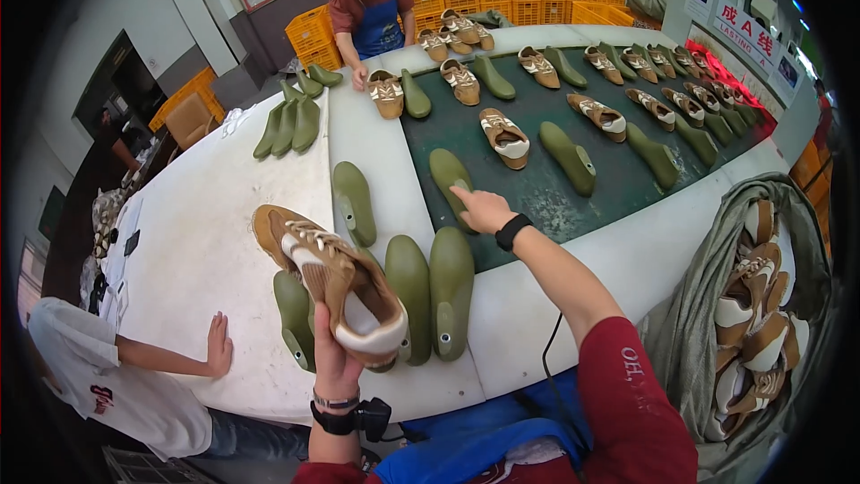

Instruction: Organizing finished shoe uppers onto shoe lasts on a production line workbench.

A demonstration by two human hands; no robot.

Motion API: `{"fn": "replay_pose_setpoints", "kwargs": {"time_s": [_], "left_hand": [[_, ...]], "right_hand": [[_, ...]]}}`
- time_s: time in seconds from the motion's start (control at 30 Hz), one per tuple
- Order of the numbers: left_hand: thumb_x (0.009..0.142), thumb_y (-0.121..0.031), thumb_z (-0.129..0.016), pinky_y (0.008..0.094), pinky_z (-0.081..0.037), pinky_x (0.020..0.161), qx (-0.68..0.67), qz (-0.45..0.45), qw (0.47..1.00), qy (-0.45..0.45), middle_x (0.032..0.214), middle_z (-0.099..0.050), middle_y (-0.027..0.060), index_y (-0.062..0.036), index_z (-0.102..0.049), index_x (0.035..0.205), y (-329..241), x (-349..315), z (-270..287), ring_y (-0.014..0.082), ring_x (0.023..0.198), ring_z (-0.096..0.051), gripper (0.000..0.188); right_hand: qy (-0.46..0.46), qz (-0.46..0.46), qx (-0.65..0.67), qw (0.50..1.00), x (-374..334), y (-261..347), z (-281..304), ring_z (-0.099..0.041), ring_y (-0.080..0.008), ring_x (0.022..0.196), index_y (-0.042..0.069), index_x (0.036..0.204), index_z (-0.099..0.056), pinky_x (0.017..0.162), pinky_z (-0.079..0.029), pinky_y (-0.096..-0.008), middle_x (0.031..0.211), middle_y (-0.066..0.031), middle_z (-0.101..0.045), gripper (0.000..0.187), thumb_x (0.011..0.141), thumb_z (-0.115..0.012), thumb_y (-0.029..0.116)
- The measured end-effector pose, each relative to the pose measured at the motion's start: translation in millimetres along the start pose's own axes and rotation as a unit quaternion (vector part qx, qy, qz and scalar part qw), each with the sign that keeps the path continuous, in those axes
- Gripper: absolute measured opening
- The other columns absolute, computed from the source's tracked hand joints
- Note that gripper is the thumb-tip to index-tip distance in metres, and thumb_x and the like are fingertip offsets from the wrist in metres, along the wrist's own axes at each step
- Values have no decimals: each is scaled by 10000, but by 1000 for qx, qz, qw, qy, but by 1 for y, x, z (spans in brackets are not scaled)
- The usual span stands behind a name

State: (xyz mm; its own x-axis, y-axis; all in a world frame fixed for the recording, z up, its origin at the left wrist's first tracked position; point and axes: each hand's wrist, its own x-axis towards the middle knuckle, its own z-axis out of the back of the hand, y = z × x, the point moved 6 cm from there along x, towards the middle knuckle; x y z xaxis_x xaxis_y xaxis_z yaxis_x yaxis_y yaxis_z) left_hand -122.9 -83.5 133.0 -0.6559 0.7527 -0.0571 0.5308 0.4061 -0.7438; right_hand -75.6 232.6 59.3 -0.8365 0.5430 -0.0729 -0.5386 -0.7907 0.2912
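Note:
My left hand (334, 360) grips a tan and white lace-up sneaker (331, 273) from below, above the table, its opening toward me. My right hand (488, 211) is at the heel end of a green shoe last (447, 174) on the dark green belt. The fingers are bent around the last's edge, partly hidden, with the index finger on its surface. Beneath and beside the held sneaker lie several green lasts on the white tabletop, among them one upright pair (451, 291). A single last (354, 202) lies just beyond the sneaker.
Rows of sneakers (505, 137) and lasts (566, 158) fill the belt. More lasts (305, 123) lie at the far left. A grey sack of sneakers (663, 341) stands at my right. One co-worker (374, 18) reaches in across the table; another person's hand (219, 345) rests at left.

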Motion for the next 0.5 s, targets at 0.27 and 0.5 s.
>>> {"fn": "replay_pose_setpoints", "kwargs": {"time_s": [0.27, 0.5], "left_hand": [[917, -352, -538, 321, -485, 862, -99, 63, 993, 5, 1139, -587, 70, -62, -505, 1218, 47, 43, -27, 178, 996, -587, 419], [951, -426, -418, 352, -339, 1023, 172, 40, 983, 58, 1244, -507, 138, 4, -356, 1333, 67, 28, -52, 218, 1182, -463, 579]], "right_hand": [[5, 316, 428, 847, -163, 129, 93, -591, -190, 747, 63, 1163, -553, 645, -478, -286, 1011, -104, -613, 396, 817, -656, 226], [-148, 251, 353, 889, -193, 90, 88, -603, -157, 703, 3, 957, -613, 552, -478, -251, 833, -82, -610, 227, 773, -696, 108]]}}
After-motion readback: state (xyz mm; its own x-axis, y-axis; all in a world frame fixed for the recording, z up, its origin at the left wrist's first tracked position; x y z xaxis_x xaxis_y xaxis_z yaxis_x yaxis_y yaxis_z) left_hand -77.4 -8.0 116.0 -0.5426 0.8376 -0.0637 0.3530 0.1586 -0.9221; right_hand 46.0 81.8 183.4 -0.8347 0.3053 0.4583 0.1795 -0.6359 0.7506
